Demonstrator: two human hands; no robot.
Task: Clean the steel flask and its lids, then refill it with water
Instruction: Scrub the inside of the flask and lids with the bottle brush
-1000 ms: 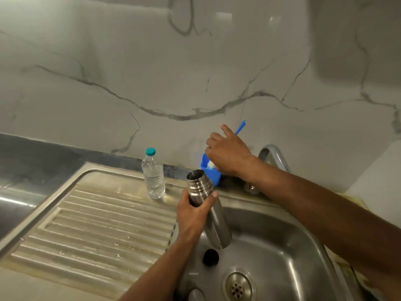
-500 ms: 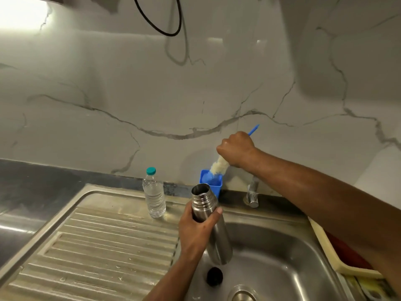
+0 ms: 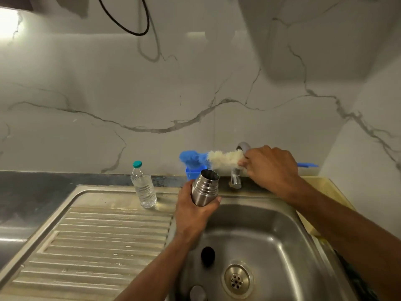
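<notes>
My left hand [image 3: 193, 216] grips the open steel flask [image 3: 205, 187] by its body, holding it over the sink's left edge with its mouth tilted up and away. My right hand [image 3: 269, 168] holds a bottle brush [image 3: 223, 158] by its handle, level, just behind and above the flask mouth. The brush has white bristles, a blue tip, and a blue handle end sticking out to the right. In the sink basin [image 3: 271, 224] lie a black lid [image 3: 207, 255] and a steel lid [image 3: 197, 293] at the bottom edge of view.
A blue holder [image 3: 193, 173] stands behind the flask by the wall. A clear water bottle [image 3: 143, 187] with a teal cap stands on the ribbed drainboard [image 3: 97, 242]. The tap [image 3: 237, 174] rises behind the basin. The drain [image 3: 237, 279] sits at the basin bottom. A yellow tray [image 3: 332, 192] lies right.
My right hand has pulled the brush out of the blue holder and swung it level to the right. My left hand keeps the flask in place.
</notes>
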